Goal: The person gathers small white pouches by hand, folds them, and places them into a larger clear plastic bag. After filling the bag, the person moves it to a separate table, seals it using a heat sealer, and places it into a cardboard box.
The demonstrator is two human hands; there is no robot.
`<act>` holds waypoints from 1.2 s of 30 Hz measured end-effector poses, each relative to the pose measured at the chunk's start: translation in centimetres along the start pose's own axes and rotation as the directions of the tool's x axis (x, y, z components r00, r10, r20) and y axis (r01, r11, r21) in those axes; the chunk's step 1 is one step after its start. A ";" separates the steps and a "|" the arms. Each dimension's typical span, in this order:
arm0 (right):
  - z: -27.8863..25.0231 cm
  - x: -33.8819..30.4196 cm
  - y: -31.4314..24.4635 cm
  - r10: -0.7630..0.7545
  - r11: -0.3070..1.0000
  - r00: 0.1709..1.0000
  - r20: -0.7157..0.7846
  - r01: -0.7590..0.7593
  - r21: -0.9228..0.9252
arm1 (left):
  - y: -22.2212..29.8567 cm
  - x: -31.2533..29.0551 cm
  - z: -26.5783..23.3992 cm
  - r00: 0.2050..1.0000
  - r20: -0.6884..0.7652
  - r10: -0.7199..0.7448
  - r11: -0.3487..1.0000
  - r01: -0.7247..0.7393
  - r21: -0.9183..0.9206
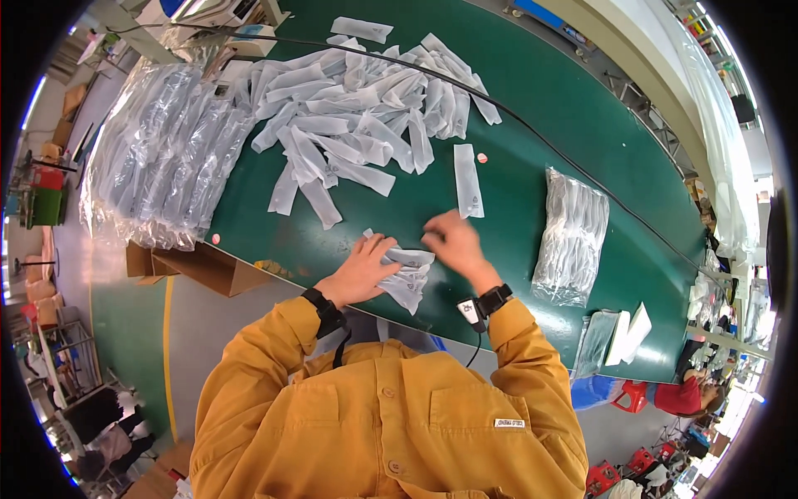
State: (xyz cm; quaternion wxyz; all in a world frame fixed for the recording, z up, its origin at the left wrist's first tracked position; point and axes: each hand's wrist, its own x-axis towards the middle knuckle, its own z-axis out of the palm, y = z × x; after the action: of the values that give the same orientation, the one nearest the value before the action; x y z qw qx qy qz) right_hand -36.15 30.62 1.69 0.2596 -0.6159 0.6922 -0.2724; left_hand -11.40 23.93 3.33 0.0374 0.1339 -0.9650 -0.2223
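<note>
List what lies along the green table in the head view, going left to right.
Big heap of clear plastic bags → scattered pile of small white packets → left hand → small stack of white packets → right hand → bundle of clear bags → flat white pieces.

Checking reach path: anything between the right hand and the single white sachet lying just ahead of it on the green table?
Nothing visible. The right hand is at the near end of the lone white sachet, with only bare green table around it. The left hand rests on a small bundle of sachets beside it, not in the path.
</note>
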 end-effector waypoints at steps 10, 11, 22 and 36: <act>-0.3 3.4 5.0 0.169 0.959 0.930 -0.328 -0.232 -0.164 | 0.1 3.8 2.6 0.982 0.037 0.186 0.962 -0.174 -0.211; -0.2 2.8 4.5 0.179 0.957 0.925 -0.334 -0.242 -0.160 | 0.0 4.1 2.9 0.984 0.020 0.178 0.958 -0.168 -0.233; 0.2 -7.1 1.2 -0.129 0.989 0.991 -0.029 0.126 -0.082 | 0.3 5.6 1.7 0.977 0.011 0.211 0.965 -0.207 -0.164; 2.6 -12.3 -1.5 -0.008 0.979 0.956 -0.295 -0.052 -0.195 | 0.2 8.4 6.4 0.917 -0.053 0.395 0.878 -0.394 -0.271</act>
State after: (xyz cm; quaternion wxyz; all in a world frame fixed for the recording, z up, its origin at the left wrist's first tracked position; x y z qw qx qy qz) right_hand -32.01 42.55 1.16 0.0933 -0.5839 0.7538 -0.2867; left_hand -20.40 24.46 -2.26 0.0983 -0.0723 -0.9316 -0.3425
